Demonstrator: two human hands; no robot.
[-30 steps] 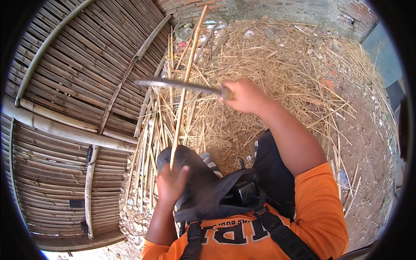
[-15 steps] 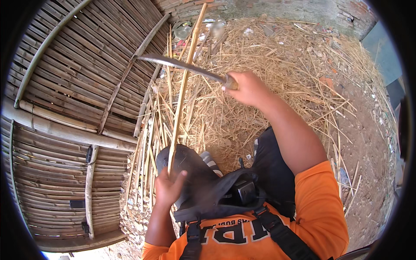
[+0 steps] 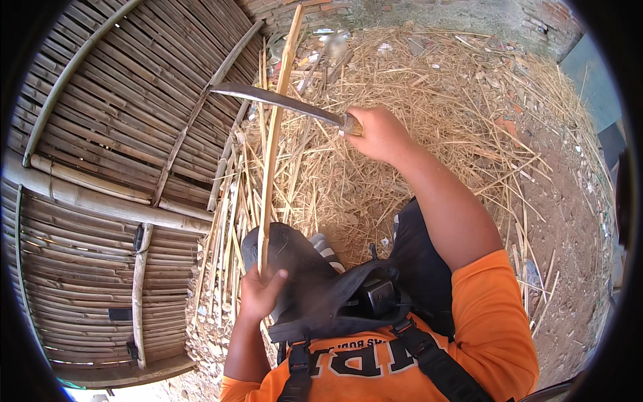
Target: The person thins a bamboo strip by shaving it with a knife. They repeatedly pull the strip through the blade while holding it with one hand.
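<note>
A long pale bamboo strip [image 3: 270,154] slants up and slightly right from my left hand [image 3: 260,293], which is closed round its lower end beside my left knee. My right hand [image 3: 379,134] grips the wooden handle of a machete [image 3: 288,102]. Its long dark blade points left and crosses over the upper part of the strip. Whether the edge touches the strip or only passes in front of it, I cannot tell. The blade's tip ends close to the bamboo wall.
On the left rises a bamboo slat wall [image 3: 87,254] with thick poles. Straw and shavings [image 3: 388,87] cover the ground ahead, and split strips [image 3: 218,268] lie along the wall's foot. A brick wall [image 3: 455,19] closes the far side. Bare dirt [image 3: 569,228] lies on the right.
The bamboo strip's upper end has swung a little to the left, and its broader face shows more. My right hand and the machete have shifted slightly left.
</note>
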